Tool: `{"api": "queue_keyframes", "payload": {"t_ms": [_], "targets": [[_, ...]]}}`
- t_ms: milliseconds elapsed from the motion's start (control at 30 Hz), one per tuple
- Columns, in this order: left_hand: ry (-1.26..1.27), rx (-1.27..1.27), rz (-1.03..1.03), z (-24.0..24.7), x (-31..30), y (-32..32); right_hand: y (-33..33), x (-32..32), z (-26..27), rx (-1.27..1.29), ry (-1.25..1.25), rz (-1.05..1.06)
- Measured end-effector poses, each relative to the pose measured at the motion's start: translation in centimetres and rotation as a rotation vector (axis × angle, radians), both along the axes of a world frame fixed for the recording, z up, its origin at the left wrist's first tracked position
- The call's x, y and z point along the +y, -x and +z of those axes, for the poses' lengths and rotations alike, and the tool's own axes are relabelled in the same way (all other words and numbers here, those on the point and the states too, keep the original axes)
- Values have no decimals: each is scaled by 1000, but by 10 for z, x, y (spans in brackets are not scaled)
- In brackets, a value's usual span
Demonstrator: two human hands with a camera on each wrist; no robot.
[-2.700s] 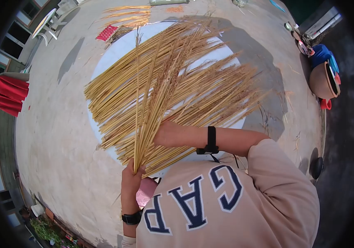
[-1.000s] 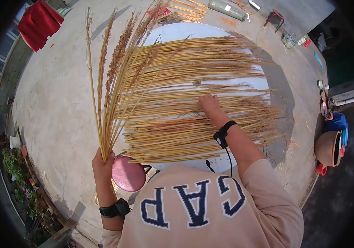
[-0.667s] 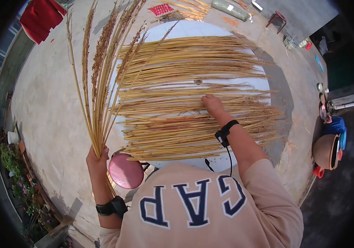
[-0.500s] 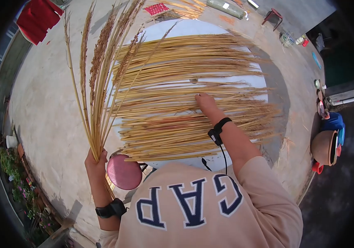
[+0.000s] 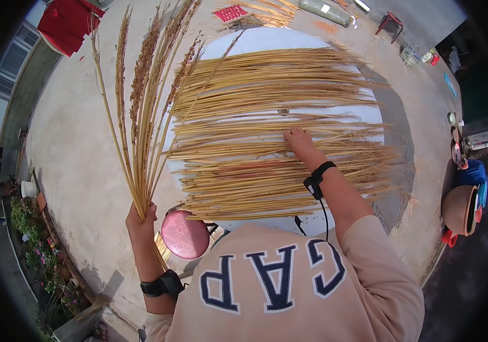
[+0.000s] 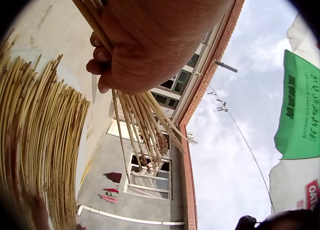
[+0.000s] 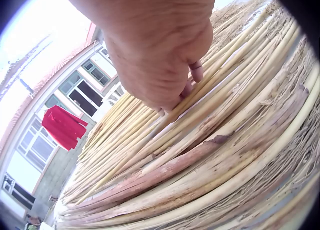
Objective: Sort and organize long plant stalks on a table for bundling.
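On the left, my left hand (image 5: pixel 140 222) grips a fanned bundle of sorghum stalks (image 5: pixel 141 171) by the lower stems, brown seed heads pointing up and away. The left wrist view shows its fingers (image 6: pixel 102 55) curled round the stems. My right hand (image 5: pixel 301 142) is down among the stalks laid in rows across the round white table (image 5: pixel 244 41). In the right wrist view its fingers (image 7: pixel 186 90) bend round a thin sorghum stalk (image 7: pixel 200 92) lying in the row. Cut ends point left, feathery tops right.
A pink round stool (image 5: pixel 185 235) stands near the table's front left, more stalks (image 5: pixel 163 251) beside it. Behind the table are a red woven seat (image 5: pixel 231 13) and a green roll (image 5: pixel 324 11). A clay pot (image 5: pixel 459 210) stands far right, flower pots (image 5: pixel 39 251) far left.
The left hand has carried the bundle left, off the table and clear of the rows. The right hand has moved from beside the bundle to the middle stalks, where it has stayed lately.
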State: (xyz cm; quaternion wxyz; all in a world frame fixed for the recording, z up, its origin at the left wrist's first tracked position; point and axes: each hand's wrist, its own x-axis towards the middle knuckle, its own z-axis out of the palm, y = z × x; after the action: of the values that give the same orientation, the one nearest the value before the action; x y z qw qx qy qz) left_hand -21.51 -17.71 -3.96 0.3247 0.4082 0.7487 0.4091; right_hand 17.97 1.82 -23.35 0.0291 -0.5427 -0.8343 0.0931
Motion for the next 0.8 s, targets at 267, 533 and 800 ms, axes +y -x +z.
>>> {"api": "queue_keyframes", "payload": {"t_ms": [267,533,800], "targets": [[-65,28,24,5,2,17,-16,5,15,183,-146,-75],[28,23,-173,7,32,-38,12,-30,48,334,-296,230],[79,563,-605,-6,68,-85,17,-64,67,528,-412,253]]}}
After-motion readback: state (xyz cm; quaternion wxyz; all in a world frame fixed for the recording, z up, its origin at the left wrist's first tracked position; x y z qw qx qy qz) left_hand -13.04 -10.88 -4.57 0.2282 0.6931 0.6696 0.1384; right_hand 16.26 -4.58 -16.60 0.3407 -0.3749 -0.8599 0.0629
